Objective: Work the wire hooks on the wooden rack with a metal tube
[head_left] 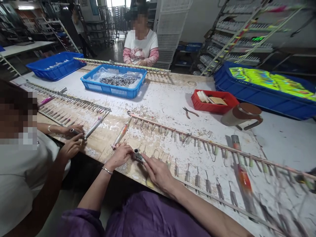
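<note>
At the table's near edge, my left hand (121, 154), with a bracelet on its wrist, is closed in a pinch near the end of a rack. What its fingers hold is too small to make out. Close beside it, my right hand (156, 171) is wrapped round a short metal tube (136, 152) whose open round end faces up. Small grey lure bodies with hooks (197, 179) hang in a row along the near rail (212, 195), to the right of my hands. A second row hangs from the pinkish far rail (204, 140).
Pliers (190, 113), a red tray (214, 102) and a brown-lidded jug (243, 115) stand beyond the rack. A blue basket of metal parts (112, 93) lies further back. A co-worker's hands (72, 141) work at the left; another person (140, 49) sits opposite. Bright yellow-green pieces (269, 80) fill a blue bin.
</note>
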The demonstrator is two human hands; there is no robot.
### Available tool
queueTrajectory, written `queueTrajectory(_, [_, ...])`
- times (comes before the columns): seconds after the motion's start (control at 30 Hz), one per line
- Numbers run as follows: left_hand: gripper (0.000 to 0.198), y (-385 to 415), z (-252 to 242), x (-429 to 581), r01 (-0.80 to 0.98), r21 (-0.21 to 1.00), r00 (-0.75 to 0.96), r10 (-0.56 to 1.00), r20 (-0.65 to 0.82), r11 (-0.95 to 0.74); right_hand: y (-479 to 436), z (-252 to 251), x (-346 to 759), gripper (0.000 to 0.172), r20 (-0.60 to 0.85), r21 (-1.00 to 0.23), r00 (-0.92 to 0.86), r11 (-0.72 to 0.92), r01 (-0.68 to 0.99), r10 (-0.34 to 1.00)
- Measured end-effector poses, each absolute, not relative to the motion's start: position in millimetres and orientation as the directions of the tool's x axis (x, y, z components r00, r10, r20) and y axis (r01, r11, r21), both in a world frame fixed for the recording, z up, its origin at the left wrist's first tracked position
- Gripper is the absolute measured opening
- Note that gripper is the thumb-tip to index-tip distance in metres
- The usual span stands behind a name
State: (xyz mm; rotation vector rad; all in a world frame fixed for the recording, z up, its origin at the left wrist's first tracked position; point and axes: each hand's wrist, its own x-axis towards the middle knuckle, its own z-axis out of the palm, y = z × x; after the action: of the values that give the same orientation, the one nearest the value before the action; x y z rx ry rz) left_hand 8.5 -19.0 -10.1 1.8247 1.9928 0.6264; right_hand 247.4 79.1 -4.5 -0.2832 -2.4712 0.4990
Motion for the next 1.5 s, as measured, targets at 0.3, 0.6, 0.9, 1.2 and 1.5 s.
queueTrajectory(0.3, [0.019, -19.7, -12.0, 9.1, 0.832, 0.552, -0.119, 0.991, 0.061, 0.066, 76.3, -3.3, 247.7, 0.048, 0.498, -0.461, -0.794, 0.882, 0.097, 0.347])
queueTrajectory(0.6, [0.021, -20.5, -11.9, 9.0, 0.776, 0.628, -0.142, 0.986, 0.088, 0.056, 72.7, -8.9, 248.2, 0.048, 0.479, -0.53, -0.799, 0.845, 0.065, 0.362])
queueTrajectory(0.9, [0.015, -21.1, -11.2, 6.4, 0.761, 0.648, -0.136, 0.985, 0.107, 0.035, 71.6, -6.8, 245.0, 0.047, 0.506, -0.565, -0.754, 0.822, 0.077, 0.418])
queueTrajectory(1.2, [0.016, -21.3, -13.5, 5.0, 0.791, 0.61, -0.138, 0.985, 0.104, 0.047, 70.0, -9.3, 242.4, 0.048, 0.515, -0.603, -0.74, 0.796, 0.047, 0.433])
queueTrajectory(1.5, [0.015, -20.7, -6.9, 5.6, 0.762, 0.647, -0.128, 0.988, 0.088, 0.041, 72.8, -8.1, 243.8, 0.046, 0.515, -0.62, -0.717, 0.782, 0.067, 0.47])
